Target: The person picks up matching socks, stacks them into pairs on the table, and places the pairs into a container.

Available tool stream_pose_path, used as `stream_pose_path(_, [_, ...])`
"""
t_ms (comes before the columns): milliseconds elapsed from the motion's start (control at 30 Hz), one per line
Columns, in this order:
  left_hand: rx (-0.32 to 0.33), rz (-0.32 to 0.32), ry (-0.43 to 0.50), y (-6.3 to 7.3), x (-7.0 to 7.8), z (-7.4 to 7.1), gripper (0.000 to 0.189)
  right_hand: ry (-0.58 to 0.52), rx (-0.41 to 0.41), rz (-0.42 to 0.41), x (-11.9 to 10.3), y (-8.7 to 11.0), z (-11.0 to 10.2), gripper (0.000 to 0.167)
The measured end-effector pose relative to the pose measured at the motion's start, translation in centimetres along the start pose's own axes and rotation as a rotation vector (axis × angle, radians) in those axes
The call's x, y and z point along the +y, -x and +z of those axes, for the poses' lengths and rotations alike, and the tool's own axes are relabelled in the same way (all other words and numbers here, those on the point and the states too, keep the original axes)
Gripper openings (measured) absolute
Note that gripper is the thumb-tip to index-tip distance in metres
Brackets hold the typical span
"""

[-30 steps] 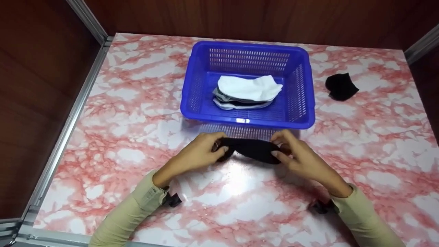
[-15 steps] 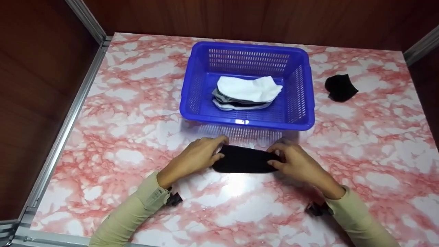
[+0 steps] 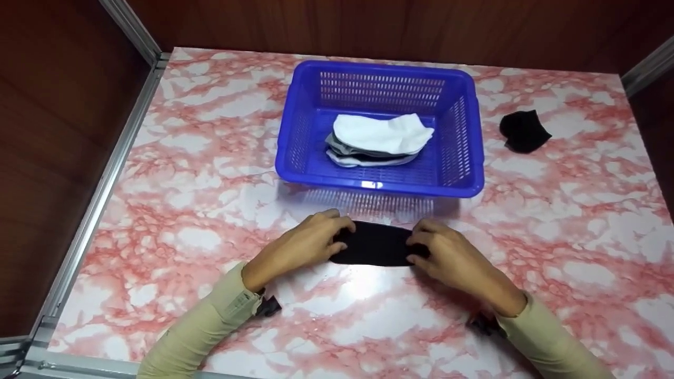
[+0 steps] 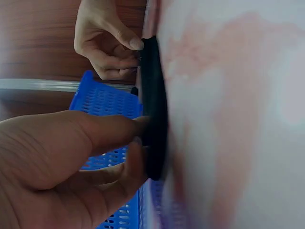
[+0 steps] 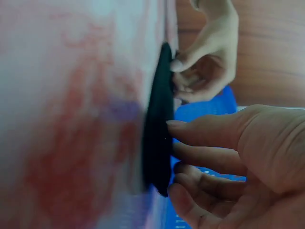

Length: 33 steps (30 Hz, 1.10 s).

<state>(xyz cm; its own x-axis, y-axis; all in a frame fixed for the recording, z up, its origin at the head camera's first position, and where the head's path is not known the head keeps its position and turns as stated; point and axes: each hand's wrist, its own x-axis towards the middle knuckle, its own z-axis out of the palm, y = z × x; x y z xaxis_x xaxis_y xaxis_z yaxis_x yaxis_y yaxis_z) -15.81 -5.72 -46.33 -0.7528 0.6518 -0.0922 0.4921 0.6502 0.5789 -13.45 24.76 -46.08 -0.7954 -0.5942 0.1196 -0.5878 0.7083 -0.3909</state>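
Observation:
A black sock lies stretched out on the table in front of the blue basket. At its left end, my left hand pinches the cloth, thumb and forefinger close together in the left wrist view. My right hand is at the other end; in the right wrist view its thumb and loosely bent fingers touch the sock with gaps between them. The fingers cover both ends of the sock in the head view.
Beyond the hands stands a blue perforated basket holding a stack of white and grey socks. A small black piece of cloth lies right of it. Dark wooden panels border the marbled table.
One second ago the sock was bunched and held by both hands. It has been spread and lowered flat, slightly toward me, and the right hand's fingers have loosened.

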Motion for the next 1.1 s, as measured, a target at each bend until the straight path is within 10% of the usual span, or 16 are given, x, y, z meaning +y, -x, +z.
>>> stream_pose_path(633, [-0.024, -0.041, -0.096, 0.2, 0.9, -0.5, 0.043, 0.005, -0.056, 0.020, 0.4, -0.2, -0.3, 0.028])
stream_pose_path(1100, [0.200, 0.119, -0.071, -0.5, 2.2, -5.4, 0.026, -0.042, 0.060, -0.125, 0.6, 0.2, -7.3, 0.030])
